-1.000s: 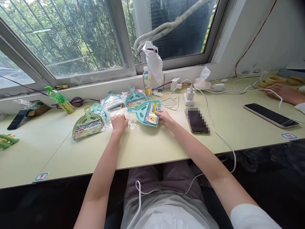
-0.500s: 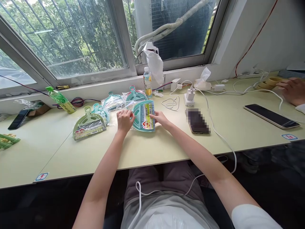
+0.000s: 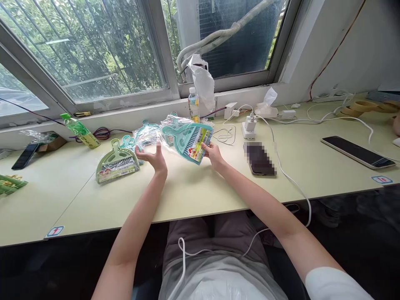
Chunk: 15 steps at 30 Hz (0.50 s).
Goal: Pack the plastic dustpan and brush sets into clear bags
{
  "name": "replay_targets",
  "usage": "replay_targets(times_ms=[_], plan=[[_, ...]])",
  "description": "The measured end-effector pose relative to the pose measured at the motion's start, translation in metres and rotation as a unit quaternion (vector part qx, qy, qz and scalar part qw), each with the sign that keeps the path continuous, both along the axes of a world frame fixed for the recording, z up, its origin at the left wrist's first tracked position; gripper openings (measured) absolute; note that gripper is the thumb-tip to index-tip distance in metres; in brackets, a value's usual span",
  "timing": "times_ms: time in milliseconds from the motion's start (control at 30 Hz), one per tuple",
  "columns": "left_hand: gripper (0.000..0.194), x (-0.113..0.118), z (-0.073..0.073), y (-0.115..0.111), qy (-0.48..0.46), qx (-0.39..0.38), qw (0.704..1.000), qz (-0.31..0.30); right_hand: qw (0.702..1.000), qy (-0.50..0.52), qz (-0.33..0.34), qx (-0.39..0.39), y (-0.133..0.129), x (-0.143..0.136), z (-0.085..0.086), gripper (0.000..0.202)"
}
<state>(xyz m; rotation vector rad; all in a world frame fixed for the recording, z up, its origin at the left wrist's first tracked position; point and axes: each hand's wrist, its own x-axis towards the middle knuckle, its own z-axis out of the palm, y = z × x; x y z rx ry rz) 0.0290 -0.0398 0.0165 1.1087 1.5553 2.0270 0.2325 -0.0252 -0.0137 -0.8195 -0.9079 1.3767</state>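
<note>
My right hand (image 3: 213, 155) grips the brush end of a teal dustpan and brush set (image 3: 190, 141), which has a yellow label and clear wrapping. The set is tilted, its handle pointing up and left. Away from it, my left hand (image 3: 155, 159) is open with thumb and fingers spread, nothing in it. Just left of that hand lies a wrapped green dustpan and brush set (image 3: 117, 162). More teal sets (image 3: 146, 132) in clear plastic lie behind, partly hidden by my left hand and the held set.
Near the window stand an upright bottle (image 3: 193, 108) and a leaning green bottle (image 3: 80, 131). To the right are a white charger (image 3: 248, 128) with cables, a blurred phone (image 3: 260, 160), a dark phone (image 3: 356, 151) and tape rolls (image 3: 359, 108). Another person's hand (image 3: 396, 126) shows at the right edge.
My left hand has let go of the teal set and moved slightly left, opening. The set, in my right hand, has turned so its handle shows. The other person's hand has shifted right.
</note>
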Motion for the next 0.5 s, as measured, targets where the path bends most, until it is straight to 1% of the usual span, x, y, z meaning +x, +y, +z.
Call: replay_targets(times_ms=[33, 67, 100, 133, 167, 200, 233, 333, 433, 500], plan=[[0.075, 0.0, -0.001, 0.003, -0.066, -0.008, 0.996, -0.059, 1.0, 0.001, -0.001, 0.0, 0.0, 0.0, 0.0, 0.019], [0.065, 0.002, -0.002, 0.006, -0.128, -0.015, 0.983, -0.127, 1.0, 0.001, -0.001, 0.001, -0.001, -0.001, 0.0, 0.019], [0.053, 0.004, -0.003, 0.008, -0.179, -0.024, 0.964, -0.197, 1.0, 0.0, -0.002, 0.003, -0.002, -0.002, -0.001, 0.019], [0.043, 0.006, -0.004, 0.009, -0.211, -0.04, 0.94, -0.266, 1.0, -0.001, -0.001, 0.005, -0.003, -0.003, -0.001, 0.018], [0.035, 0.009, -0.005, 0.009, -0.231, -0.053, 0.92, -0.313, 1.0, -0.002, -0.001, 0.006, -0.004, -0.005, -0.001, 0.018], [0.03, 0.013, -0.006, 0.009, -0.245, -0.064, 0.906, -0.338, 1.0, -0.002, 0.0, 0.006, -0.005, -0.006, -0.001, 0.017], [0.027, 0.016, -0.006, 0.008, -0.255, -0.074, 0.899, -0.349, 1.0, -0.002, 0.0, 0.005, -0.006, -0.007, -0.001, 0.017], [0.024, 0.023, -0.009, 0.004, -0.264, -0.101, 0.885, -0.37, 1.0, -0.002, -0.005, 0.001, -0.007, -0.01, 0.0, 0.014], [0.024, 0.028, -0.014, 0.001, -0.241, -0.128, 0.87, -0.41, 1.0, -0.005, -0.028, -0.002, -0.006, -0.012, -0.002, 0.015], [0.025, 0.031, -0.019, 0.0, -0.216, -0.155, 0.857, -0.441, 0.998, -0.015, -0.061, -0.001, -0.005, -0.012, -0.005, 0.017]])
